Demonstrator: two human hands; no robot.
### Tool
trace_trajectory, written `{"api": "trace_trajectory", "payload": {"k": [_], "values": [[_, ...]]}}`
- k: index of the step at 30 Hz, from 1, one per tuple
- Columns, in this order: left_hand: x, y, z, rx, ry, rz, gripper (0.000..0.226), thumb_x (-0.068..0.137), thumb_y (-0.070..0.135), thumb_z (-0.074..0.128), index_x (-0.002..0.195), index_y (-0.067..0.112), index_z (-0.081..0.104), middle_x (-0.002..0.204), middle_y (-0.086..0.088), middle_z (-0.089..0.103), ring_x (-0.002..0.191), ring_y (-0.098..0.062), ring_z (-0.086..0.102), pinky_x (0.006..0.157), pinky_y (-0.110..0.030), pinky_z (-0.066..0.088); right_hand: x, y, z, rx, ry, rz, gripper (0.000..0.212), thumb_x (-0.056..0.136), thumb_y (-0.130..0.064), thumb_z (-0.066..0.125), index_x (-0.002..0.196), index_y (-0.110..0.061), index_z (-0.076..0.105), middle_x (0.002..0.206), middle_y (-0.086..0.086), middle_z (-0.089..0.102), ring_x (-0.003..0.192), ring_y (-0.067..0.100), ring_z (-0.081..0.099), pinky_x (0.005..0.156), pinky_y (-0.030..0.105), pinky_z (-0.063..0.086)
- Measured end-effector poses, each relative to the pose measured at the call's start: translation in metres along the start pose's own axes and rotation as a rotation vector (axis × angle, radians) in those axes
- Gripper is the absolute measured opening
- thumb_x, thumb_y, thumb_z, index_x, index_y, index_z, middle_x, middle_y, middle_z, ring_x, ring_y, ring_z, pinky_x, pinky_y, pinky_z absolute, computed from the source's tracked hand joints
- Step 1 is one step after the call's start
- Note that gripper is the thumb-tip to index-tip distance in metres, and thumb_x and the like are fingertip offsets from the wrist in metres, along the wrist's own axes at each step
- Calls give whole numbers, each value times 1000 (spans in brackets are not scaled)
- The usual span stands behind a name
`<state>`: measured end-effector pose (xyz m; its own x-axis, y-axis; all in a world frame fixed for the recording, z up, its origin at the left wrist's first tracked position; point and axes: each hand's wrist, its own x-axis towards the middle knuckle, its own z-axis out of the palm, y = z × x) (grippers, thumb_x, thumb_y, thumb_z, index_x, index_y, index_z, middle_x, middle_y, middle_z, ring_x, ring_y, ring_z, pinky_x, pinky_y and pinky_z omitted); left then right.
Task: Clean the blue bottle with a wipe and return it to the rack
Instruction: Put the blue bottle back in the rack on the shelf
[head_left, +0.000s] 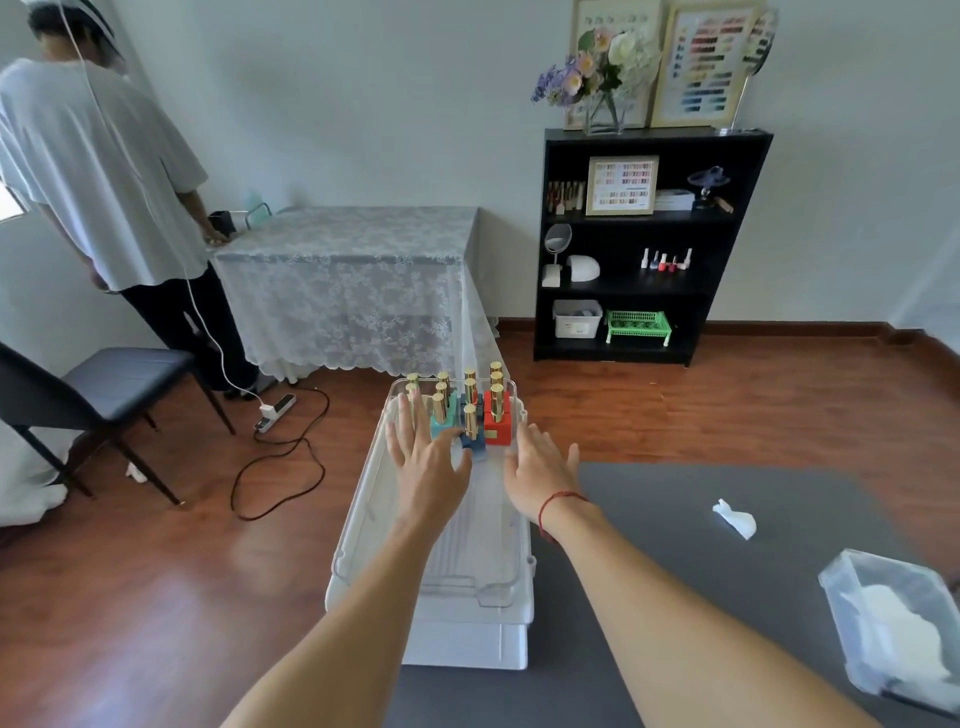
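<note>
The blue bottle (474, 442) with a gold cap stands upright at the front of several gold-capped bottles in the clear rack tray (363, 525), between a teal bottle (441, 423) and a red bottle (497, 423). My left hand (426, 462) lies over the tray with fingers spread and straight, its thumb touching the blue bottle's base. My right hand (540, 475) hovers flat at the tray's right rim, just right of the bottles, and holds nothing. A crumpled white wipe (735, 522) lies on the grey mat (675, 545).
A clear box of white wipes (893, 623) sits at the mat's right edge. The tray rests on a white cart (467, 644). A person (104, 171) stands far left by a lace-covered table (343, 270). A chair (104, 384), a floor cable (280, 457) and a black shelf (649, 244) surround the area.
</note>
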<state>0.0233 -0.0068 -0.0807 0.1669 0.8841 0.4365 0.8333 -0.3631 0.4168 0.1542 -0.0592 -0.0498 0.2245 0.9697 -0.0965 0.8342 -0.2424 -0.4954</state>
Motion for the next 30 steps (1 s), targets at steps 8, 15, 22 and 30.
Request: {"api": "trace_trajectory", "payload": {"k": [8,15,22,30], "values": [[0,-6,-5,8,1,70,23,82,22,70,105,22,70,156,-8,5,144,-28,-13,112,-36,-27,1,0,2,0,13,-4,53,101,-34,24,150,-22,9,157,3,21,147,23,14,117,53,-2],[5,-7,-4,16,19,85,8,82,21,70,89,21,73,156,-5,5,144,-27,-13,113,-42,-25,1,-1,2,-15,17,-3,54,101,-34,24,150,-20,9,157,3,22,147,23,15,117,53,-2],[12,-6,2,41,60,117,5,79,18,72,84,19,72,155,-4,6,144,-15,-14,114,-44,-20,1,-1,0,-99,15,-9,54,101,-34,24,150,-15,11,159,4,15,148,23,10,117,52,-2],[19,-2,2,74,42,74,4,79,21,72,82,18,73,156,-10,9,144,-21,-12,114,-46,-18,0,-1,-1,-119,-1,-11,55,102,-34,23,150,-15,7,160,4,9,148,22,5,117,51,-5]]}}
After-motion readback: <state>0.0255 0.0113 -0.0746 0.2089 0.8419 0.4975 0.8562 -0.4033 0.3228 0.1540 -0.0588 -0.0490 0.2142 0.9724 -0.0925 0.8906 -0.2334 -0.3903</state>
